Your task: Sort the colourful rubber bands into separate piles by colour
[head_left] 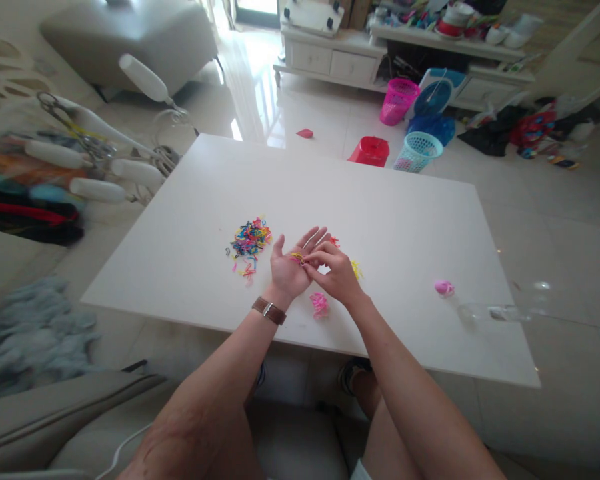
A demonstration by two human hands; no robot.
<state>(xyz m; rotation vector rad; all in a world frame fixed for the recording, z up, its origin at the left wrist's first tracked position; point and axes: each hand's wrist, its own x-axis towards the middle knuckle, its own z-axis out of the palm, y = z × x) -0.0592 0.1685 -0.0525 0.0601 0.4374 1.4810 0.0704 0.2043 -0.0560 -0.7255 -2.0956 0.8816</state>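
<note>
My left hand (pixel 291 270) is palm up above the white table, fingers stretched out. A few small yellow and pink rubber bands (pixel 297 257) lie on its palm. Over that palm, my right hand (pixel 334 270) has thumb and forefinger pinched together on a small, pale band whose colour is hard to make out. A mixed pile of coloured bands (pixel 251 238) is left of my hands. Nearer to me sits a pink heap of bands (pixel 319 305). Yellow bands (pixel 357 269) and red bands (pixel 335 241) show partly behind my right hand.
On the table's (pixel 380 213) right side are a pink bundle (pixel 445 288) and a clear bottle (pixel 495 312) lying near the edge. Beyond the far edge stand a red bin (pixel 370 151), a light blue basket (pixel 419 151) and a pink basket (pixel 399 100).
</note>
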